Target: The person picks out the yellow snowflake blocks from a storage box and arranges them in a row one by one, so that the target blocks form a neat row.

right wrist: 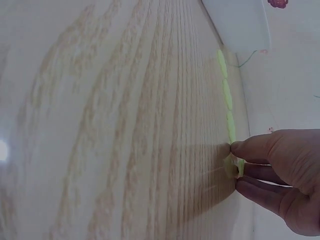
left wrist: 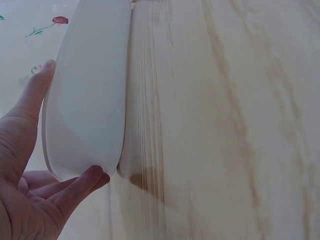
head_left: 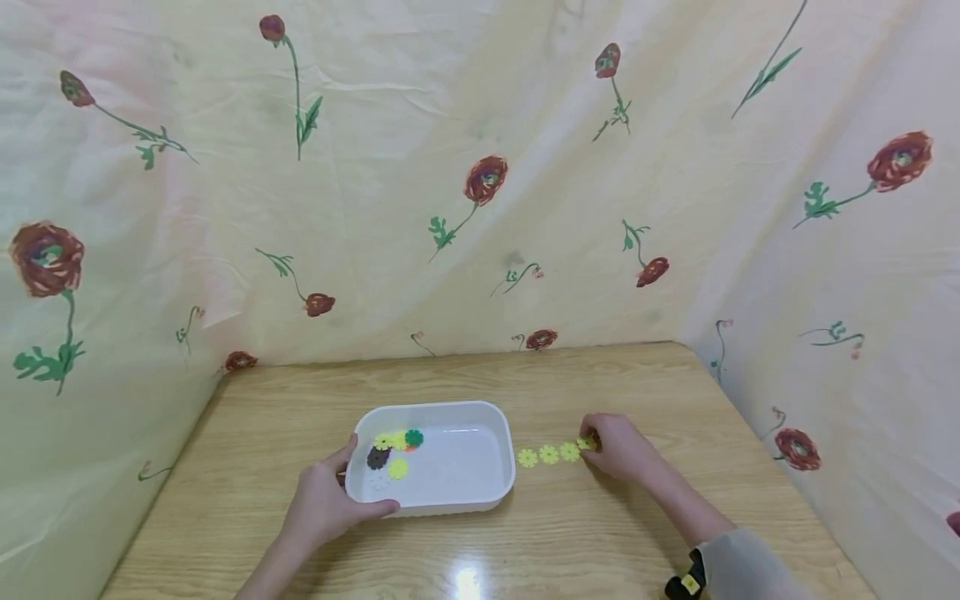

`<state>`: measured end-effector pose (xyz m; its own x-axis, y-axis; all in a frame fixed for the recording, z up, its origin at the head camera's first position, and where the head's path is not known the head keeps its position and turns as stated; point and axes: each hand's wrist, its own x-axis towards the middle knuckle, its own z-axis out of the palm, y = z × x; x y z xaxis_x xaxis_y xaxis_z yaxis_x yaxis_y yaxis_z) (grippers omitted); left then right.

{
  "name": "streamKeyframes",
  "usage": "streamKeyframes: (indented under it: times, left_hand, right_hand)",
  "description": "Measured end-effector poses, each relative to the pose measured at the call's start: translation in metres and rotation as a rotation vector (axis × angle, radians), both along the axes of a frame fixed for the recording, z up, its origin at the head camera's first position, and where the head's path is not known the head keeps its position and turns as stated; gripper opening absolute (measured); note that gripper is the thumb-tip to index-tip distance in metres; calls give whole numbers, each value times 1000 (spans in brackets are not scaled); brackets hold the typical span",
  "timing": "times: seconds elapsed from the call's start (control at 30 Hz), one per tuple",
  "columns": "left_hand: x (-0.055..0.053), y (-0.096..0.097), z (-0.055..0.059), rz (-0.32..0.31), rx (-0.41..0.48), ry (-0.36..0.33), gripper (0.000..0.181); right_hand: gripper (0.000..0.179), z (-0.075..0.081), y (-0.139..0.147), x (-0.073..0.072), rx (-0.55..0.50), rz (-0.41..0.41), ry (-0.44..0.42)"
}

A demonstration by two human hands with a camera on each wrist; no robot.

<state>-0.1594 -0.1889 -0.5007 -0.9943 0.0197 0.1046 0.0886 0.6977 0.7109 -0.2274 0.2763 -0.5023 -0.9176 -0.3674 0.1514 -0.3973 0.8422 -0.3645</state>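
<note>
A white plastic tray stands on the table, and my left hand grips its left end, thumb along the near side. In the left wrist view the fingers curl under the tray's corner. Inside lie several flower-shaped discs: yellow, a dark brown disc, a green disc, a white disc, and a bit of orange. To the tray's right, yellow flower-shaped discs form a row on the table. At its right end my right hand pinches another yellow disc, partly hidden by the fingers.
The wooden table reaches back to a cream cloth with printed red flowers, which hangs behind and at both sides. A black strap with a small device sits at the right sleeve cuff.
</note>
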Motion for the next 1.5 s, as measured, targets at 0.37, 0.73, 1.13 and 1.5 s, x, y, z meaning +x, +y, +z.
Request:
streamKeyframes:
  times: [0.37,0.73,1.13,1.5]
  left_hand:
    - [2,-1,0,-2,13,-16,129]
    - [4,-3,-4,-9,13,-14,129]
    - [3,-4,-2,-5,5,-12,130]
    - [2,-3,-4,-8,22,4,129]
  right_hand:
    - [17,-5,1,5,-10,5,1]
    - [16,-8,2,10,-22,21,-7]
    - [15,-5,7,12,11,43,26]
    - [18,-8,14,11,29,106,94]
